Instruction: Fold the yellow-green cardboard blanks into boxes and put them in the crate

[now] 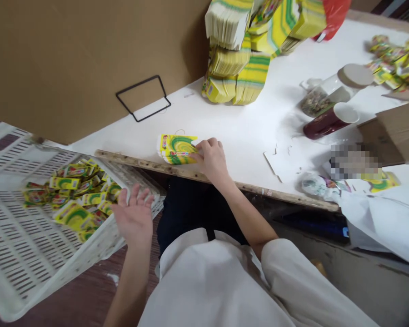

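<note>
My right hand [214,162] has its fingers closed on the right end of a yellow-and-green printed carton [177,149], which lies near the front edge of the white table. The carton looks like part of a small flat stack; how many there are I cannot tell. Over the near rim of the white plastic crate [12,268], my left hand [134,215] is open, palm up with the fingers apart and nothing in it. Inside the crate, just beyond that hand, lies a heap of small yellow-and-green packets [77,218].
Bundled flat cartons [252,77] are stacked at the back beside a large brown cardboard box [88,50] and a bent black wire frame [143,97]. Rightward stand a lidded jar [334,93], a dark red mug [323,122], and loose packets [398,63]. A wooden strip [286,196] edges the table.
</note>
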A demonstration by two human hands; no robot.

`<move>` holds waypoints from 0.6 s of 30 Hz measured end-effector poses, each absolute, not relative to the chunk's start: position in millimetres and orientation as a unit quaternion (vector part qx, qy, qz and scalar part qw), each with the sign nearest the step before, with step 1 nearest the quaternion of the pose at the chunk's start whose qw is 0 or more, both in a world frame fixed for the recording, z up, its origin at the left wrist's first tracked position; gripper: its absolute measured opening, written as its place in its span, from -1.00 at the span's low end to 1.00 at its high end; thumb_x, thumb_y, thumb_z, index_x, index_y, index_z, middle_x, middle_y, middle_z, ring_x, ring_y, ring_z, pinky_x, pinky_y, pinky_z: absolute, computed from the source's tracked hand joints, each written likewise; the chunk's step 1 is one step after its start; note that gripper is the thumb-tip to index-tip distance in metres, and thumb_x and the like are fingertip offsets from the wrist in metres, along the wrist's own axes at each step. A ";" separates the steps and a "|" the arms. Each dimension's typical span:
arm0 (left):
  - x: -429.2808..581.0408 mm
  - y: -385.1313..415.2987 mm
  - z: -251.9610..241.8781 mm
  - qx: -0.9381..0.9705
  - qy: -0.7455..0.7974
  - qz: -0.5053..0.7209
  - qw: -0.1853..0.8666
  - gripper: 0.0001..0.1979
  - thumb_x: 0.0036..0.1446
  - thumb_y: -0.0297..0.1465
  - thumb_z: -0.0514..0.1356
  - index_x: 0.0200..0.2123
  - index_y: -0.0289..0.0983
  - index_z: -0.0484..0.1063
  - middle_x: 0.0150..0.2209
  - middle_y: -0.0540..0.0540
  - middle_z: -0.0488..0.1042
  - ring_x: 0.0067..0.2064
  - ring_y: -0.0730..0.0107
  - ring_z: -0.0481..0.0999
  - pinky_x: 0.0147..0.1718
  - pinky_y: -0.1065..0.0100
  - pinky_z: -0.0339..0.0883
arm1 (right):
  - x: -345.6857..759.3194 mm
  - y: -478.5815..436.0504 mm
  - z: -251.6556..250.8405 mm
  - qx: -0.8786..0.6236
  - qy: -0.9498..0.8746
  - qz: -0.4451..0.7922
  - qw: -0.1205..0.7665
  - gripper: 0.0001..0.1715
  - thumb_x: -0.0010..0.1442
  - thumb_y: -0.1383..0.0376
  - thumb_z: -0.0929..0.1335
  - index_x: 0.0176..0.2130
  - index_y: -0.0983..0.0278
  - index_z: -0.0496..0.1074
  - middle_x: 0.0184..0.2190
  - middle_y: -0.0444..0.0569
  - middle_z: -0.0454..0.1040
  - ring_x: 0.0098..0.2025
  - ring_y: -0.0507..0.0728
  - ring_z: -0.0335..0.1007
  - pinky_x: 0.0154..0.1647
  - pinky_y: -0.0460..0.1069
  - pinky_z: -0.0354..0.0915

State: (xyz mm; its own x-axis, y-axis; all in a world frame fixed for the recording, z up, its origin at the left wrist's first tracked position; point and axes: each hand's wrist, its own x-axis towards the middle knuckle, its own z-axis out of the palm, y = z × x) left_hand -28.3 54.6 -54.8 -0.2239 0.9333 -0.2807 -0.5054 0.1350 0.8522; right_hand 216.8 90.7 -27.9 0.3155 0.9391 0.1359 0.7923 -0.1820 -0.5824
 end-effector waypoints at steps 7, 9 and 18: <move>-6.4 41.4 -59.6 0.294 0.478 0.529 0.637 -0.57 0.09 -0.11 0.35 -0.04 -0.20 0.50 -0.12 -0.12 0.55 -0.27 0.42 0.55 -0.30 0.40 0.45 | 210.9 92.5 -28.2 -0.735 -0.589 0.136 0.308 -0.91 0.27 0.39 0.32 -0.16 0.28 0.34 -0.18 0.11 0.44 -0.12 0.24 0.30 -0.04 0.12 0.28; -3.5 42.2 -59.4 0.318 0.472 0.494 0.657 -0.57 0.11 -0.09 0.33 -0.03 -0.20 0.50 -0.11 -0.15 0.57 -0.23 0.37 0.57 -0.27 0.36 0.48 | 209.9 89.4 -23.7 -0.729 -0.575 0.160 0.335 -0.86 0.24 0.42 0.32 -0.16 0.26 0.30 -0.21 0.05 0.44 -0.16 0.19 0.32 -0.06 0.09 0.29; 28.1 56.1 -40.4 0.360 0.387 0.594 0.606 -0.58 0.08 0.00 0.23 -0.02 0.05 0.56 0.13 0.14 0.55 0.27 0.08 0.38 0.33 -0.04 0.22 | 171.1 38.4 -17.0 -0.527 -0.661 0.379 0.377 -0.80 0.19 0.40 0.39 -0.23 0.22 0.28 -0.29 -0.11 0.46 -0.29 0.05 0.41 -0.25 -0.09 0.34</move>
